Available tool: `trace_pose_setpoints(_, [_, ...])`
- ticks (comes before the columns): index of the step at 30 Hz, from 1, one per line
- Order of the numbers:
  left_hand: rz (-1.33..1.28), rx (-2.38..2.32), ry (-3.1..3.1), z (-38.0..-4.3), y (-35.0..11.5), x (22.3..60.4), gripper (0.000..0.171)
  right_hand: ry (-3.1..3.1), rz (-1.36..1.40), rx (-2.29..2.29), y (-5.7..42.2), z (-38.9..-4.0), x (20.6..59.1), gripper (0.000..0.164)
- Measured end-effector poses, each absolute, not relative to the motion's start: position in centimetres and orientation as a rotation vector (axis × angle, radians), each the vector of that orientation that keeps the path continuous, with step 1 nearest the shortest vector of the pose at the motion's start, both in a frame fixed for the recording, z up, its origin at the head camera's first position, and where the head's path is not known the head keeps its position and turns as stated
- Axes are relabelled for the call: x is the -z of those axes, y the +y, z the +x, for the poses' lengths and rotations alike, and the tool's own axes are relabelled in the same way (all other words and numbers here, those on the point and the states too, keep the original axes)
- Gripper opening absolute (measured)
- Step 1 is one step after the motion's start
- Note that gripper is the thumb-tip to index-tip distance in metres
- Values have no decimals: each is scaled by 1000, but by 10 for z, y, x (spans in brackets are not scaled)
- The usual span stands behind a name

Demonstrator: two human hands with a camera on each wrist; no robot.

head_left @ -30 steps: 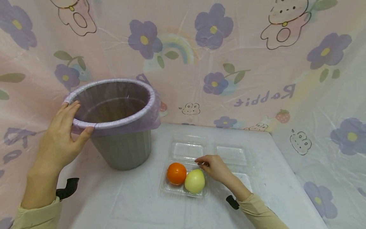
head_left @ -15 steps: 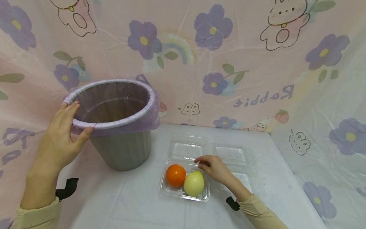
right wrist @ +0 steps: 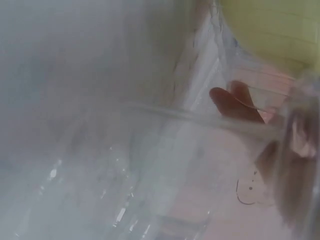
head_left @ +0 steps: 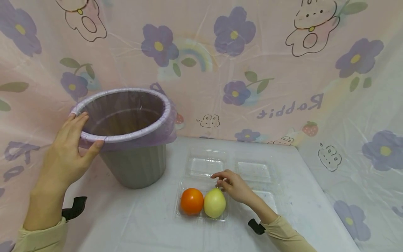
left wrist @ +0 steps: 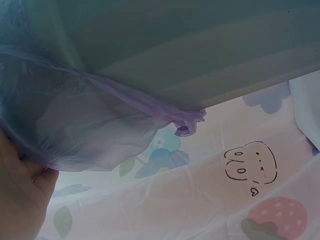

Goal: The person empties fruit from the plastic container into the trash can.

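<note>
In the head view, an orange [head_left: 191, 201] and a yellow-green pear [head_left: 214, 203] sit side by side in a clear plastic container [head_left: 180, 209]. My right hand [head_left: 231, 185] hovers by the pear's top, its fingers loosely bent and nothing seen between them. Blurred in the right wrist view, its fingertips [right wrist: 227, 104] show below the yellow-green fruit [right wrist: 280, 35]. To the left stands a grey trash bin [head_left: 135, 168] lined with a purple bag [head_left: 157, 136]. My left hand [head_left: 64, 157] grips the bin's near-left rim, fingers over the top and thumb at the front.
More clear plastic compartments [head_left: 206, 166] lie behind the fruit, and others [head_left: 255, 171] lie to the right. The white table [head_left: 141, 224] meets a printed pink curtain [head_left: 195, 87] at the back, which also hangs on both sides.
Orange and pear have shifted toward the front of the container, the orange also slightly left. The container has moved a little. My right fingers have moved slightly left; my left hand stays put.
</note>
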State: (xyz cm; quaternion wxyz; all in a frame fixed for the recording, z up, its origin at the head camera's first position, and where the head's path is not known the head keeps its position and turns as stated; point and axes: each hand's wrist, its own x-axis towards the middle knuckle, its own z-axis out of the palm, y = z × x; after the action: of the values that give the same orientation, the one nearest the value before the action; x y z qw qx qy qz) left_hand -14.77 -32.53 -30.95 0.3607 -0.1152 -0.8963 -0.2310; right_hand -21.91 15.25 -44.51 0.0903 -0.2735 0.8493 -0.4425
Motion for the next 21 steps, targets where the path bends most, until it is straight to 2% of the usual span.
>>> trace_pose_setpoints(21, [-292,592,-2303,-148,-325,310,76,2319,-773,1416,153,-214,442,30])
